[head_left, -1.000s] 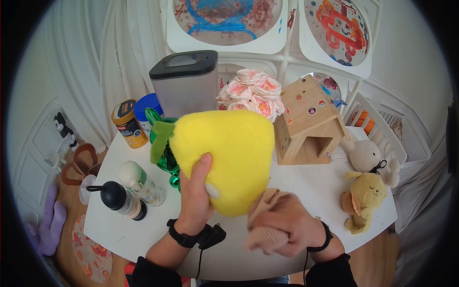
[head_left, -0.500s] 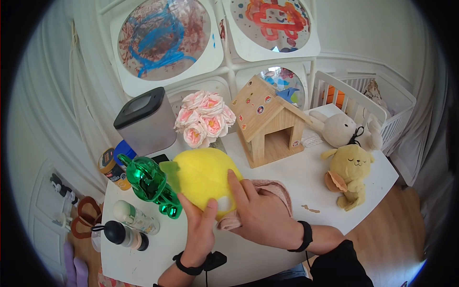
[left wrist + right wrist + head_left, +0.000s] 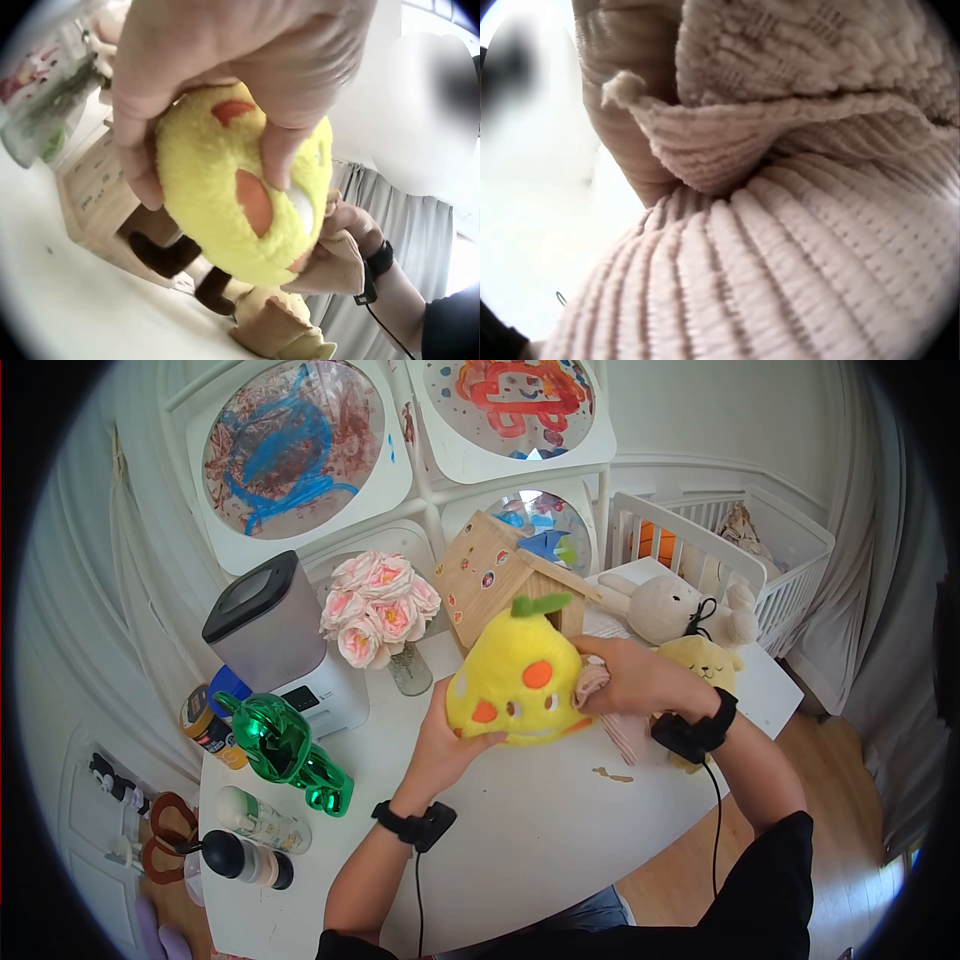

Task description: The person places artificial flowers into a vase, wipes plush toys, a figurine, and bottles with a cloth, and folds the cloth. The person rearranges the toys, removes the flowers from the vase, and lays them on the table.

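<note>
A yellow plush toy (image 3: pixel 505 660) with a green leaf on top, orange cheeks and a face is held up over the white table (image 3: pixel 500 840). My left hand (image 3: pixel 440 745) grips its left side, thumb across the front. In the left wrist view two brown feet (image 3: pixel 169 255) hang from the plush. At its other side my right hand (image 3: pixel 645 678) holds a pink ribbed cloth (image 3: pixel 625 738), bunched against the toy. Folds of that cloth (image 3: pixel 705 285) fill most of the right wrist view and hide most of the fingers.
A wooden house (image 3: pixel 490 575) stands behind the plush, beside a vase of pink roses (image 3: pixel 380 605). On the left are a shiny green figure (image 3: pixel 285 745), two bottles (image 3: pixel 262 820) and a grey-lidded container (image 3: pixel 265 610). A pale plush (image 3: pixel 660 610) and a yellow dog-like plush (image 3: pixel 700 655) sit right.
The yellow plush has turned from its plain side to its face, leaf now upward, and moved right relative to the table. The right hand with the cloth has shifted to the toy's right side.
</note>
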A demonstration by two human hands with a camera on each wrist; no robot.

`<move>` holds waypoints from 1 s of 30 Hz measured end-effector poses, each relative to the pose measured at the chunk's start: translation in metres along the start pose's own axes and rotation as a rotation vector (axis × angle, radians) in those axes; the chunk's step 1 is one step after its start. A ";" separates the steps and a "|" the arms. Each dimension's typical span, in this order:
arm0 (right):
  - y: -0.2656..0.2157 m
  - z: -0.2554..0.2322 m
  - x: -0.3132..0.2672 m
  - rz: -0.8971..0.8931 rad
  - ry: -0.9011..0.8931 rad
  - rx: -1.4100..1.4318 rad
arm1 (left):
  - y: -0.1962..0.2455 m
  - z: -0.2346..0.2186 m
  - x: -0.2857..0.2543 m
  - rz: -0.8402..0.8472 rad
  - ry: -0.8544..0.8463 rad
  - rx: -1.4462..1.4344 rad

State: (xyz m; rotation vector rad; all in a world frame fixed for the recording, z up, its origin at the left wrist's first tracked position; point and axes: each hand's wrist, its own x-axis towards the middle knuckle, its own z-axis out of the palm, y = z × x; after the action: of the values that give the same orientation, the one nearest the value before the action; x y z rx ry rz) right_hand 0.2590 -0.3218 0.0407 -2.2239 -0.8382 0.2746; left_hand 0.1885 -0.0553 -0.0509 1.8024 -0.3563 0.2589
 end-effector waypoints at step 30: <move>0.055 -0.006 0.043 0.037 0.278 -0.663 | -0.086 0.055 0.043 -0.284 0.240 0.151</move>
State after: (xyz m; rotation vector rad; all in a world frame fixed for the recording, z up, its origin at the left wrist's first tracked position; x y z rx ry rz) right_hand 0.3213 -0.3260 0.0083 -2.7982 -0.8091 -0.3440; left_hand 0.2597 -0.0929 -0.1269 1.9189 0.0921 0.3036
